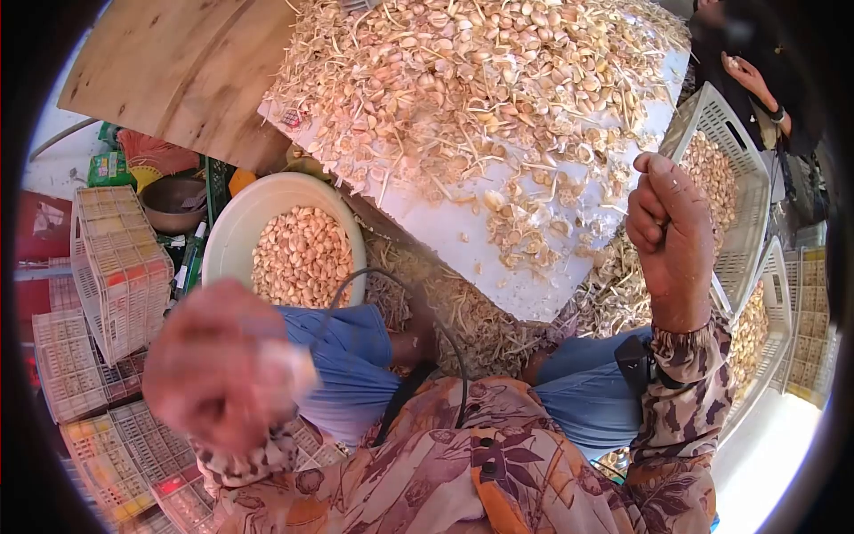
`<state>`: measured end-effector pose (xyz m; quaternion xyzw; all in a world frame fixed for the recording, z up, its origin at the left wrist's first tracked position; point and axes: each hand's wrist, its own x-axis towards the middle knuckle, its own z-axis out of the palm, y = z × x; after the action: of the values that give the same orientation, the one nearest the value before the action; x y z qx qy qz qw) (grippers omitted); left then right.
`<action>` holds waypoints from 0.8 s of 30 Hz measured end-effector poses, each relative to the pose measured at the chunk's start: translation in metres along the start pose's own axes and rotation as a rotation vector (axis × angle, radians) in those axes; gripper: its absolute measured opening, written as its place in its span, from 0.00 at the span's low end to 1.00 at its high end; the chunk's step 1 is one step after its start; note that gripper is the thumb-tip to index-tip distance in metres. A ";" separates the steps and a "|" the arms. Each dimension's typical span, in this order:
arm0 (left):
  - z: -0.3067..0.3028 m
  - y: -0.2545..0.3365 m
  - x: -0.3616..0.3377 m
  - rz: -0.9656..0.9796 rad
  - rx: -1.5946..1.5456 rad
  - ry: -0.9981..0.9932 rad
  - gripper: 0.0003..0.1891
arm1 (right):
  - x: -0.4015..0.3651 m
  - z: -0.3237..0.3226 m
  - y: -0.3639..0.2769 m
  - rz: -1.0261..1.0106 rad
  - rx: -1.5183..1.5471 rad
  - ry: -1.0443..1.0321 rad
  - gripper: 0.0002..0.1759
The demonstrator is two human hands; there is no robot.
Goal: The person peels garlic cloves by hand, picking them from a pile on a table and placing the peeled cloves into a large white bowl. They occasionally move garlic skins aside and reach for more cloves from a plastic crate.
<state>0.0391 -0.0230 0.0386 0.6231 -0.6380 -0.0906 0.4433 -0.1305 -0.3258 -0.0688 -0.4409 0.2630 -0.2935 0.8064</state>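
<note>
My left hand (222, 365) is smeared by motion at the lower left, in front of the basin. Its fingers look curled around a pale, whitish thing (289, 374) too blurred to name. On the other side, my right hand (672, 218) is raised over the table's right edge, fingers curled and thumb pressed against them. Whatever it may hold is hidden. Between and beyond my hands, a heap of garlic cloves (445, 67) with dry stalks and skins covers much of the white tabletop (525, 289). Peeled-apart cloves (302, 254) fill part of a pale round basin (218, 236).
White plastic crates (120, 267) are stacked at the left. More crates (752, 191) with cloves stand at the right. A wooden board (173, 76) lies at the back left, near a dark bowl (173, 205). Husks (480, 343) litter the floor. Another person's hand (747, 76) shows at top right.
</note>
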 end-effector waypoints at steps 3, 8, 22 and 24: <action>-0.037 -0.097 -0.025 -0.317 0.889 -0.206 0.10 | 0.002 -0.004 0.003 0.024 -0.012 0.011 0.13; 0.023 -0.210 0.076 -0.720 0.176 0.210 0.10 | 0.016 0.003 0.010 0.103 -0.043 0.016 0.12; 0.081 -0.329 0.140 -0.394 0.488 -0.031 0.19 | 0.010 0.005 0.009 0.034 -0.106 0.012 0.12; 0.073 -0.306 0.132 -0.694 -0.121 0.162 0.13 | 0.011 0.000 0.008 0.026 -0.130 0.045 0.12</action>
<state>0.2310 -0.2341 -0.1490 0.7804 -0.3447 -0.2236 0.4714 -0.1211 -0.3299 -0.0777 -0.4818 0.3055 -0.2751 0.7739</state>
